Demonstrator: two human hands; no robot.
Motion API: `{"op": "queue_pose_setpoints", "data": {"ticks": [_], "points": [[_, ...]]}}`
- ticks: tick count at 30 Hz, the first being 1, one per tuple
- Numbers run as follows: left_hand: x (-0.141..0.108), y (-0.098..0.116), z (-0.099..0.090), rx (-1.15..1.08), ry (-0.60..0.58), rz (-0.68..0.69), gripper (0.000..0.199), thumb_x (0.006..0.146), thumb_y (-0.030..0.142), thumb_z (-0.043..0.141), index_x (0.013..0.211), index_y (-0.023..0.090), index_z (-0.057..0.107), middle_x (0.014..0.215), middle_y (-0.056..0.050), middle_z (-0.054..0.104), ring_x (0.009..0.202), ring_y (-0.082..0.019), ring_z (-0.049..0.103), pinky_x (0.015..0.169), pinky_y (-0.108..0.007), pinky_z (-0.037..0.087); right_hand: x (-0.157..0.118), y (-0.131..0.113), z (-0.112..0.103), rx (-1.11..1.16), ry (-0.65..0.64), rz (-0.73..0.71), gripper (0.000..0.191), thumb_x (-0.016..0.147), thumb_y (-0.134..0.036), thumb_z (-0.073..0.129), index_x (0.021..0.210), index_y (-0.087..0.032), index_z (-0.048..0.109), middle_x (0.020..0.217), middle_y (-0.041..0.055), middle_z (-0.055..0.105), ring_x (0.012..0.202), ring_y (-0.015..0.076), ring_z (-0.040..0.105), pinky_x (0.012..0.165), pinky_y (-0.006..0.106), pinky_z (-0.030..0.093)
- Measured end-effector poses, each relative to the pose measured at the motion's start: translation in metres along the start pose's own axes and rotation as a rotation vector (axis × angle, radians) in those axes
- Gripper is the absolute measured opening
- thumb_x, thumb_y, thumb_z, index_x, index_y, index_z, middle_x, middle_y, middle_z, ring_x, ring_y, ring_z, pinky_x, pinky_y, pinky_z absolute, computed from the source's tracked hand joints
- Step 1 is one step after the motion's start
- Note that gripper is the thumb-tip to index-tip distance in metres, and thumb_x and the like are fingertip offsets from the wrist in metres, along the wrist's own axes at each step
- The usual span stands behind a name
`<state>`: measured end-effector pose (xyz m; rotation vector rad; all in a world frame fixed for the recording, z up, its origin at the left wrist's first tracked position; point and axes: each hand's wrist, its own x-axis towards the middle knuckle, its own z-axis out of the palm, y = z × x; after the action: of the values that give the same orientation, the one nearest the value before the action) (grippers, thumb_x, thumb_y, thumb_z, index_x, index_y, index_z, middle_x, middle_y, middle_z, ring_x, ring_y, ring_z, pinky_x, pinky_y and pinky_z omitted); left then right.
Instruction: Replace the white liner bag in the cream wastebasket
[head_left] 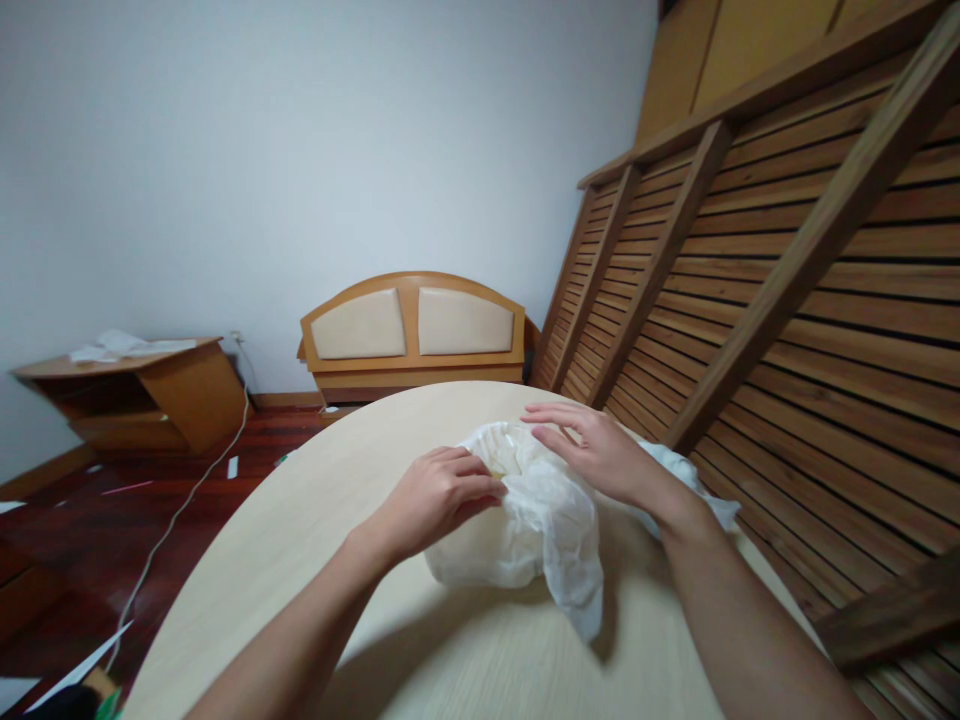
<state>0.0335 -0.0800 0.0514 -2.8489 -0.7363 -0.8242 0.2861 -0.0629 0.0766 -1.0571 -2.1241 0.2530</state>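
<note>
At nine o'clock, the left hand [442,492] pinches the white bag [491,560]; the right hand [589,446], at two, is unclosed, holding nothing.

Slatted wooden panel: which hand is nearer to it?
Right. The right hand is left of the slatted panel, by the white bag; the left hand is farther left.

Left of the white bag [525,535], the tabletop [285,530] offers passage; rightward, a bundle [679,465] and slatted panel [825,390] obstruct.

A pale, rounded tabletop [274,530] carries a translucent white bag [566,525] near its middle. A crumpled white bundle [673,464] lies near its right edge, partly hidden.
</note>
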Motion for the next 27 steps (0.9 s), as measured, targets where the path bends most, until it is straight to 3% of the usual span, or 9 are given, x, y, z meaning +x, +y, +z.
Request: {"op": "queue_pose_setpoints", "data": {"ticks": [5, 8, 13, 17, 19, 23, 27], "points": [[-0.003, -0.011, 0.0, -0.034, 0.011, -0.054, 0.02, 0.099, 0.029, 0.057, 0.105, 0.023, 0.075, 0.094, -0.006, 0.075, 0.085, -0.017, 0.067, 0.076, -0.029, 0.052, -0.003, -0.023, -0.01, 0.044, -0.291, -0.073, 0.046, 0.078, -0.039, 0.082, 0.121, -0.024, 0.073, 0.129, 0.007, 0.07, 0.127, 0.028, 0.06, 0.111, 0.043, 0.045], [-0.005, -0.017, 0.0, -0.068, 0.008, -0.058, 0.02, 0.099, 0.028, 0.058, 0.105, 0.023, 0.075, 0.094, -0.006, 0.074, 0.088, -0.018, 0.066, 0.078, -0.029, 0.053, -0.004, -0.027, -0.009, 0.006, -0.361, -0.052, 0.039, 0.075, -0.029, 0.085, 0.113, -0.025, 0.077, 0.12, 0.0058, 0.075, 0.127, 0.0288, 0.059, 0.111, 0.042, 0.044], [-0.009, -0.029, -0.002, -0.117, 0.004, -0.04, 0.019, 0.099, 0.024, 0.057, 0.105, 0.021, 0.074, 0.098, -0.007, 0.073, 0.096, -0.018, 0.064, 0.084, -0.031, 0.054, -0.003, -0.014, -0.009, 0.039, -0.423, -0.087, 0.022, 0.077, -0.028, 0.083, 0.098, -0.023, 0.081, 0.114, 0.0053, 0.076, 0.121, 0.0272, 0.062, 0.107, 0.039, 0.046], [-0.013, -0.037, -0.009, -0.062, 0.022, -0.043, 0.014, 0.097, 0.023, 0.059, 0.099, 0.021, 0.073, 0.101, -0.007, 0.072, 0.097, -0.019, 0.063, 0.083, -0.033, 0.054, -0.005, 0.002, -0.009, 0.062, -0.436, -0.067, 0.023, 0.077, -0.038, 0.082, 0.094, -0.022, 0.08, 0.115, 0.0071, 0.074, 0.123, 0.0277, 0.06, 0.109, 0.04, 0.043], [-0.013, -0.035, -0.015, -0.031, 0.016, -0.052, 0.012, 0.094, 0.025, 0.064, 0.102, 0.021, 0.071, 0.105, -0.008, 0.071, 0.101, -0.021, 0.062, 0.085, -0.037, 0.054, -0.006, 0.004, -0.009, 0.079, -0.431, -0.051, 0.024, 0.078, -0.039, 0.081, 0.095, -0.022, 0.08, 0.113, 0.0071, 0.074, 0.12, 0.027, 0.061, 0.108, 0.039, 0.042], [-0.007, -0.019, -0.018, -0.074, 0.025, -0.021, 0.037, 0.089, 0.034, 0.07, 0.121, 0.018, 0.063, 0.117, -0.011, 0.068, 0.109, -0.024, 0.06, 0.095, -0.042, 0.053, -0.006, -0.004, -0.009, 0.104, -0.419, -0.027, 0.017, 0.077, -0.03, 0.08, 0.09, -0.02, 0.076, 0.105, 0.0057, 0.074, 0.105, 0.0238, 0.066, 0.099, 0.035, 0.046], [-0.002, -0.013, -0.002, -0.05, 0.045, 0.023, 0.023, 0.094, 0.032, 0.064, 0.113, 0.019, 0.066, 0.106, -0.008, 0.071, 0.098, -0.021, 0.063, 0.086, -0.036, 0.055, -0.006, -0.012, -0.007, 0.049, -0.394, 0.001, 0.017, 0.073, -0.021, 0.08, 0.089, -0.019, 0.072, 0.105, 0.0048, 0.074, 0.103, 0.0235, 0.066, 0.096, 0.034, 0.046]]}}
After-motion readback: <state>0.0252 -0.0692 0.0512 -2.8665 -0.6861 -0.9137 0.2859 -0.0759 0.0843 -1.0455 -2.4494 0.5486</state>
